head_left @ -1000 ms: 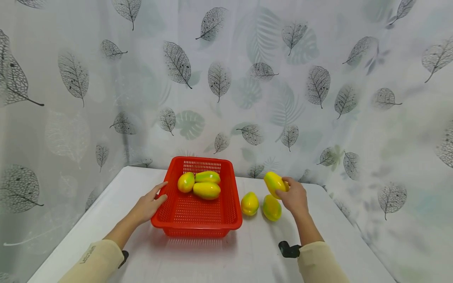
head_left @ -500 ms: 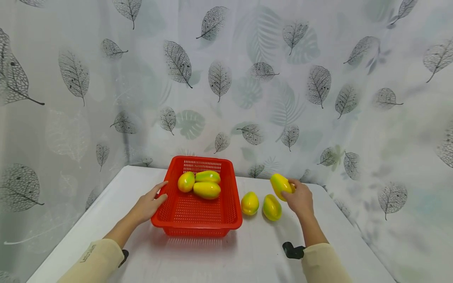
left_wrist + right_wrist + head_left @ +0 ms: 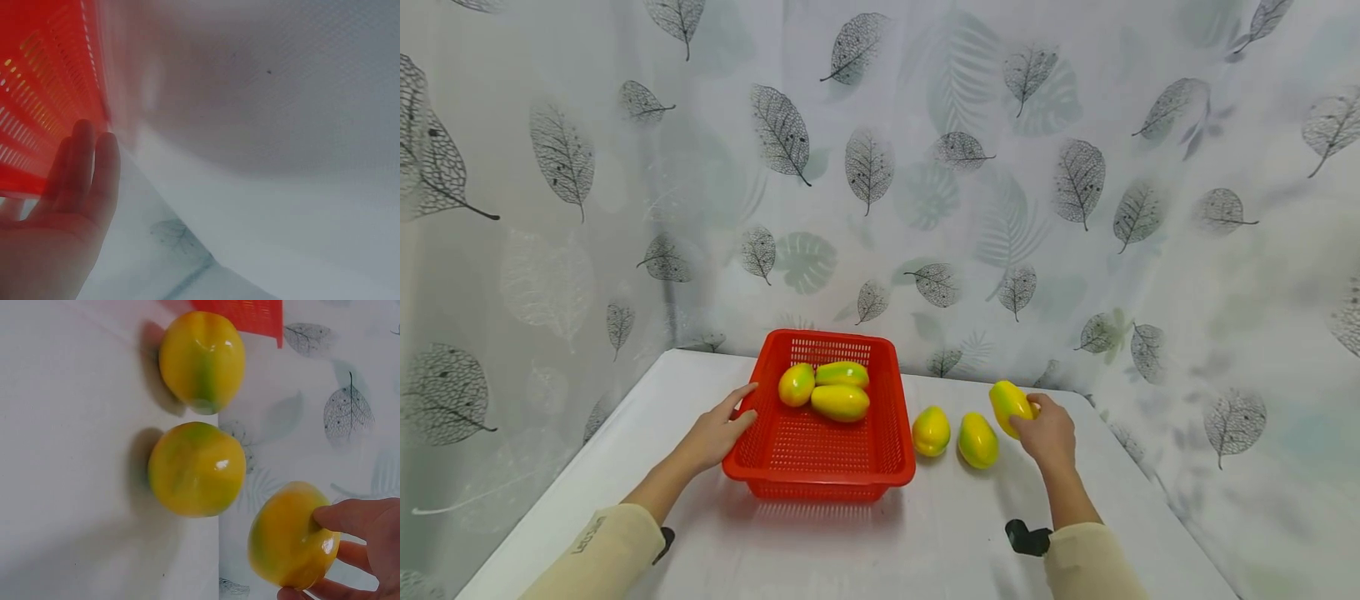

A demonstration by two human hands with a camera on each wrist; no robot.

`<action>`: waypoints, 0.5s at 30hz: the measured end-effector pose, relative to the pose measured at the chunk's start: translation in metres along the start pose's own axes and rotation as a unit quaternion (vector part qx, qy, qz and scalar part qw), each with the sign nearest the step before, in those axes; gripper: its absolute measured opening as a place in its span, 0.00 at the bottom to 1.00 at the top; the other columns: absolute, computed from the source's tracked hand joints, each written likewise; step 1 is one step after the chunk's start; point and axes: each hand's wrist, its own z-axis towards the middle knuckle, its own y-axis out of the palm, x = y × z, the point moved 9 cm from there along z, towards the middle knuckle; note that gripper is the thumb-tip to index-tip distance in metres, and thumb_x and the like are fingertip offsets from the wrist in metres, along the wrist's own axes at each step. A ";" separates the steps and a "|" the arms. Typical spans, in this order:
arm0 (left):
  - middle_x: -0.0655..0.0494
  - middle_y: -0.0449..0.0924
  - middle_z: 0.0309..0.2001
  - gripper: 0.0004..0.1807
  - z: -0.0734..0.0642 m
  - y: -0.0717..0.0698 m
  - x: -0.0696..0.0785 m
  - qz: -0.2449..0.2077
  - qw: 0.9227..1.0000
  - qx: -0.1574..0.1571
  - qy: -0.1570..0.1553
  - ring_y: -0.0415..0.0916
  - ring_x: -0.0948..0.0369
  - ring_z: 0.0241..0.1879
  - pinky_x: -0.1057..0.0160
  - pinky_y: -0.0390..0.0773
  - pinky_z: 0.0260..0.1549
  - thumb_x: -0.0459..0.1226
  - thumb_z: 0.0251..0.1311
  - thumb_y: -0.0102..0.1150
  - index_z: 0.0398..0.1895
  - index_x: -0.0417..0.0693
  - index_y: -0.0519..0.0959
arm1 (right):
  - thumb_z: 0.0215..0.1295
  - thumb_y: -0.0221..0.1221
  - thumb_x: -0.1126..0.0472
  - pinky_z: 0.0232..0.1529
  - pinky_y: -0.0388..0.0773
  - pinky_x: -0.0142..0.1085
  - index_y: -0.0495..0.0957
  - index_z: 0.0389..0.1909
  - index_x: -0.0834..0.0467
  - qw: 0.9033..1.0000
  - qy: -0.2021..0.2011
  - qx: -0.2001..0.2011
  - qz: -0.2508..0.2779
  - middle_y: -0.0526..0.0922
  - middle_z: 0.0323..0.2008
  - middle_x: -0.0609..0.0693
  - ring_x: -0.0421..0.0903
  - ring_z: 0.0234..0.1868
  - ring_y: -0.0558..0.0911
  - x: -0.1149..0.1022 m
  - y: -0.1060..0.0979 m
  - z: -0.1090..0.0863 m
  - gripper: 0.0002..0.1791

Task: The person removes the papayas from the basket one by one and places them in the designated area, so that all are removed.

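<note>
In the head view my left hand [image 3: 713, 435] is at the left side of the red plastic basket [image 3: 820, 478]. Its fairly straight fingers [image 3: 78, 165] lie against the basket's outer wall in the left wrist view. My right hand [image 3: 1051, 429] pinches a yellow-green papaya [image 3: 1010, 406] between thumb and fingers, raised above the table's right part. Two more papayas sit on the table between basket and right hand: one papaya [image 3: 931, 432] beside the basket, another papaya [image 3: 978, 440] nearer the hand. Inside the basket, towards its back, lie three papayas [image 3: 839, 402].
A white-covered table [image 3: 940, 542] carries everything. Behind it hangs a pale curtain [image 3: 880, 208] printed with leaves, close to the table's back edge. Dark bands with a black fitting [image 3: 1028, 538] show at the wrists.
My right hand has moved right and slightly down with the papaya, away from the basket. The left hand, the basket and the other papayas stay where they were.
</note>
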 end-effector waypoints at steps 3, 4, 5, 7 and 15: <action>0.38 0.68 0.56 0.33 0.000 0.000 -0.001 -0.001 1.000 0.000 0.000 0.76 0.55 0.38 0.57 0.82 0.33 0.49 0.67 0.46 0.73 0.58 0.50 | 0.58 0.58 0.58 0.51 0.70 0.55 0.65 0.62 0.64 1.000 0.008 0.005 0.001 0.69 0.53 0.68 0.63 0.50 0.70 0.004 0.002 0.001 0.31; 0.38 0.68 0.57 0.33 0.000 0.000 -0.001 -0.003 1.000 0.000 -0.001 0.76 0.55 0.39 0.57 0.82 0.33 0.49 0.67 0.46 0.73 0.59 0.50 | 0.58 0.58 0.58 0.51 0.70 0.55 0.65 0.62 0.64 1.000 0.011 0.006 0.001 0.69 0.53 0.68 0.63 0.50 0.70 0.006 0.002 0.001 0.31; 0.38 0.67 0.57 0.33 0.000 0.000 -0.001 -0.004 1.000 0.000 -0.001 0.76 0.54 0.39 0.57 0.82 0.34 0.49 0.67 0.46 0.73 0.59 0.50 | 0.58 0.58 0.59 0.51 0.71 0.55 0.65 0.62 0.65 1.000 0.012 0.007 -0.001 0.69 0.53 0.68 0.63 0.50 0.70 0.007 0.003 0.001 0.31; 0.37 0.67 0.59 0.34 0.000 0.001 -0.001 -0.005 1.000 -0.002 0.001 0.76 0.54 0.40 0.56 0.81 0.34 0.50 0.67 0.46 0.73 0.58 0.50 | 0.58 0.58 0.59 0.51 0.71 0.55 0.65 0.62 0.64 1.000 0.016 0.008 -0.004 0.69 0.53 0.68 0.63 0.49 0.70 0.009 0.004 0.001 0.31; 0.37 0.67 0.58 0.33 0.000 0.000 -0.001 -0.005 1.000 0.000 -0.001 0.76 0.53 0.41 0.57 0.81 0.34 0.50 0.67 0.46 0.72 0.59 0.50 | 0.58 0.58 0.58 0.49 0.72 0.55 0.64 0.62 0.65 1.000 0.026 -0.003 -0.009 0.68 0.53 0.68 0.63 0.49 0.69 0.018 0.008 0.000 0.31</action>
